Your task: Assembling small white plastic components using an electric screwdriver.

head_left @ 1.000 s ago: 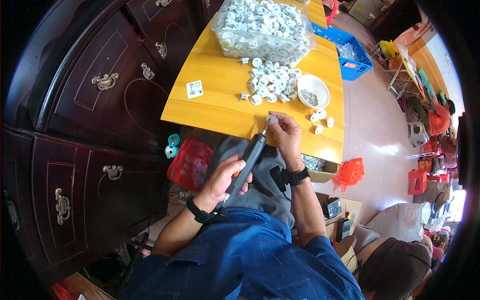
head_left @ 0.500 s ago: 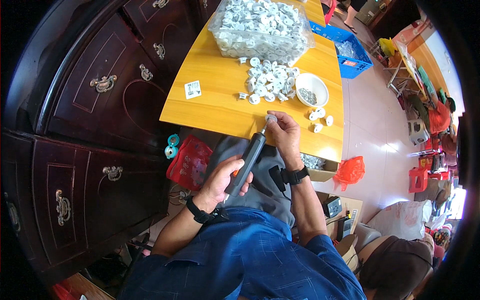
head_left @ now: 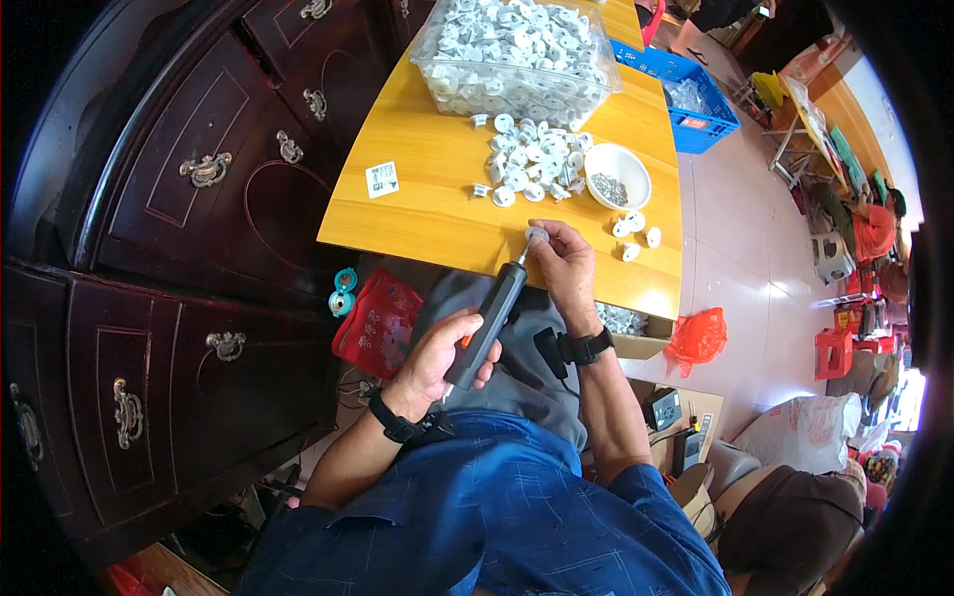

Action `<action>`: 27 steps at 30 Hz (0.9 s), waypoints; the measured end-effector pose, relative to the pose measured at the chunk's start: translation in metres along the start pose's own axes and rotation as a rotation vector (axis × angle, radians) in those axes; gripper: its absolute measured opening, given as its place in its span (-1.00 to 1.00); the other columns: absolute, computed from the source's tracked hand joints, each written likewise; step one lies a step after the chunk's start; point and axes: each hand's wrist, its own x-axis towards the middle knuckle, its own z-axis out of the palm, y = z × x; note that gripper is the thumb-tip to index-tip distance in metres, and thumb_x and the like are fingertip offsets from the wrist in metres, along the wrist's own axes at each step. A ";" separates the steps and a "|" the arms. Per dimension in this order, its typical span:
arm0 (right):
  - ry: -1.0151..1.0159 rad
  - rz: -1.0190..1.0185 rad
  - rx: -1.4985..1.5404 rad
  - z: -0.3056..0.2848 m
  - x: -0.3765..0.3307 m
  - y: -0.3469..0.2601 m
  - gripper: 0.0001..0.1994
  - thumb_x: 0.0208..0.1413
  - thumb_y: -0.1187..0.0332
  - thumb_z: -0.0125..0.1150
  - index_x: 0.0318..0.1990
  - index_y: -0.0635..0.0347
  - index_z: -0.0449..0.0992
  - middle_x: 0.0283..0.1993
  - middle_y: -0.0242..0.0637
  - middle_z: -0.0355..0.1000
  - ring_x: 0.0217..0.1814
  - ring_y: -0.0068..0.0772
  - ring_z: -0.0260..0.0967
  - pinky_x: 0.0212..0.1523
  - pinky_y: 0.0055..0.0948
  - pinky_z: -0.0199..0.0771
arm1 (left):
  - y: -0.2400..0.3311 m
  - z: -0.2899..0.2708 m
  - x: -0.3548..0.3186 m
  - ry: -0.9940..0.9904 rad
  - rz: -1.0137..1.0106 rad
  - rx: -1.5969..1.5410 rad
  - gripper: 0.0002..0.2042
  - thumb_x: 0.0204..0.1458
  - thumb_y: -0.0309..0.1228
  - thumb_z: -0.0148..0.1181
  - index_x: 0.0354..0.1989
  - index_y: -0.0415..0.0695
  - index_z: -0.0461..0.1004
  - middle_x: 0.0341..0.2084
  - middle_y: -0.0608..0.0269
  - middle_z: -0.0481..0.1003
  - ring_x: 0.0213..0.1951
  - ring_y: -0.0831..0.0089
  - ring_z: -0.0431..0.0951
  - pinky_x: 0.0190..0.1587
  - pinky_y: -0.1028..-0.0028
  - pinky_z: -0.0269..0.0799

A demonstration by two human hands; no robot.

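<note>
My left hand (head_left: 444, 356) is wrapped round a dark electric screwdriver (head_left: 491, 323), tilted up and to the right. Its thin bit reaches a small white plastic disc-shaped part (head_left: 537, 235), which my right hand (head_left: 566, 263) pinches between thumb and fingers just over the table's near edge. Whether a screw sits at the bit's tip is too small to tell. Beyond my hands lies a loose pile of white plastic parts (head_left: 537, 159). To its right stands a white bowl (head_left: 638, 199) with small metal screws inside. Several white parts (head_left: 636, 226) lie just in front of the bowl.
A clear plastic bin (head_left: 517, 84) heaped with white parts stands at the back of the yellow wooden table (head_left: 417, 149). A white label card (head_left: 382, 180) lies on the left. Dark wooden cabinets (head_left: 199, 298) flank the left side; a blue crate (head_left: 711, 129) sits beyond the right edge.
My hands, the screwdriver and the white part have stayed almost in place. The view has shifted very slightly.
</note>
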 end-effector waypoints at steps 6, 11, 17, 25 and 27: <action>-0.002 0.014 0.000 -0.001 0.000 0.000 -0.78 0.14 0.58 0.21 -0.05 0.30 0.55 -0.20 -0.41 0.55 -0.20 -0.69 0.46 -0.13 -0.66 0.47 | 0.000 0.000 0.002 -0.033 -0.006 -0.026 -0.77 0.23 -0.20 -0.03 -0.14 -0.08 0.36 -0.49 0.16 0.53 -0.58 0.45 0.53 -0.55 0.48 0.51; -0.002 0.007 0.007 0.000 0.000 0.000 -0.79 0.14 0.58 0.21 -0.05 0.29 0.55 -0.22 -0.42 0.55 -0.22 -0.70 0.45 -0.15 -0.66 0.46 | 0.000 0.001 0.002 -0.020 -0.007 -0.034 -0.77 0.23 -0.19 -0.03 -0.14 -0.08 0.36 -0.48 0.16 0.53 -0.57 0.45 0.53 -0.55 0.48 0.50; -0.006 -0.001 0.020 0.000 0.000 0.002 -0.79 0.14 0.57 0.22 -0.05 0.29 0.56 -0.22 -0.43 0.54 -0.22 -0.71 0.44 -0.15 -0.66 0.46 | -0.001 0.000 0.003 -0.006 0.003 -0.019 -0.77 0.23 -0.19 -0.02 -0.16 -0.09 0.36 -0.48 0.15 0.53 -0.57 0.44 0.53 -0.55 0.48 0.50; -0.001 -0.003 -0.006 0.000 0.000 0.002 -0.79 0.14 0.57 0.23 -0.05 0.29 0.56 -0.21 -0.43 0.54 -0.22 -0.70 0.44 -0.14 -0.66 0.46 | -0.003 -0.002 0.003 -0.008 0.015 0.031 -0.62 0.24 -0.14 -0.08 0.05 -0.15 0.37 -0.45 0.19 0.50 -0.60 0.49 0.52 -0.58 0.53 0.49; 0.003 -0.014 -0.017 -0.001 0.000 0.002 -0.79 0.14 0.57 0.22 -0.05 0.29 0.56 -0.21 -0.42 0.54 -0.22 -0.69 0.45 -0.13 -0.65 0.47 | -0.004 -0.003 0.005 -0.007 0.011 0.025 -0.63 0.24 -0.14 -0.08 0.05 -0.15 0.37 -0.45 0.19 0.51 -0.60 0.48 0.52 -0.58 0.52 0.49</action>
